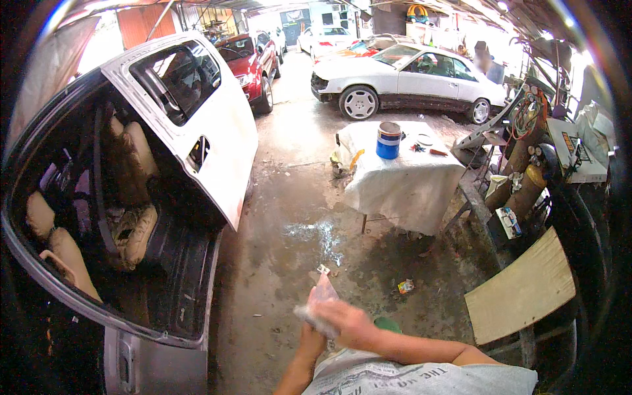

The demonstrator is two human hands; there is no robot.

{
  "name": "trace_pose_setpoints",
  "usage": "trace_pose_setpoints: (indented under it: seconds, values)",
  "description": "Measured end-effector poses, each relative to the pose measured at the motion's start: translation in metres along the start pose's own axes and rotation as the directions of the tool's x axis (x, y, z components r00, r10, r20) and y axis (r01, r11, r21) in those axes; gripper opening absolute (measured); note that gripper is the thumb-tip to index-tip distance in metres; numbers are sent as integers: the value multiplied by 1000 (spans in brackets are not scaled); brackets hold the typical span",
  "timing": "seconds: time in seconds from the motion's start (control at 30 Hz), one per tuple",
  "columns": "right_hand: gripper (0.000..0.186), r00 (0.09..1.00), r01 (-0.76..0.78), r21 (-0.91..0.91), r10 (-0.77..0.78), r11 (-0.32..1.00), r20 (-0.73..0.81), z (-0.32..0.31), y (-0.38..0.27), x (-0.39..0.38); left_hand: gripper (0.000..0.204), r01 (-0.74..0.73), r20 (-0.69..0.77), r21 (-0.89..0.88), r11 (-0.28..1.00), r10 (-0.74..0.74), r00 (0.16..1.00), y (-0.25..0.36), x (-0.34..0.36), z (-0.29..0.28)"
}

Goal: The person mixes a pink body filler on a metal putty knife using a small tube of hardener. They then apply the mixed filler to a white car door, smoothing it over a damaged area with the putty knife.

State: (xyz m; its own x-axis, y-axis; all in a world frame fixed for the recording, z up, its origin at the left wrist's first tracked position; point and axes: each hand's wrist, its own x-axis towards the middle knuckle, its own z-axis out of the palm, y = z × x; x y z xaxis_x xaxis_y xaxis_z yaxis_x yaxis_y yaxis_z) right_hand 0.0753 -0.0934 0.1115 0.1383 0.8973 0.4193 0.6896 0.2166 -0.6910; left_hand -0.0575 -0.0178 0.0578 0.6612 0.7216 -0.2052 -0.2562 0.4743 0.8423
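Left hand (314, 334), right hand (354, 324) together, six o'clock; one pale blurred item (317, 320) there; cannot tell either grip. One blue can (388, 146), two o'clock, on one table (409, 191).

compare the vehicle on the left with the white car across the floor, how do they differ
The left vehicle has a door standing open; the white car's visible doors look shut. 
The left vehicle is close and cut off by the picture's edge; the white car stands farther back, side-on. 
The left vehicle plainly shows its beige seats; the white car's interior is mostly dark behind glass.
Both show white paint.
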Motion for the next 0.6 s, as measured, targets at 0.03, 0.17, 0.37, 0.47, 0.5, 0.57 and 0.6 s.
trace_pose_setpoints:
  seconds: [0.03,0.17,0.37,0.47,0.5,0.57,0.6]
  values:
    - [52,998,-45,-14,45,999,-43,1,1,10,63,5,-19,138,990,-2,1000,13,-10,9]
    - [35,842,-364,692,538,624,-43,-7,43,31,52,-205,24,431,879,216,976,34,-17,13]
    - [35,879,-322,804,473,500,59,7,-10,11,51,-251,-332,2,968,237,913,5,31,-9]
    - [38,931,-262,691,364,674,-2,4,-7,23,57,-279,-380,341,898,403,832,-15,36,30]
    - [39,945,-235,645,327,727,-23,2,-6,28,60,-265,-236,318,910,347,908,-7,31,15]
    - [39,965,-202,716,259,669,31,-14,-8,42,66,-209,74,297,931,196,978,6,21,-16]
    - [40,981,-176,644,189,744,49,-16,0,41,71,-104,109,353,930,70,992,8,25,-21]
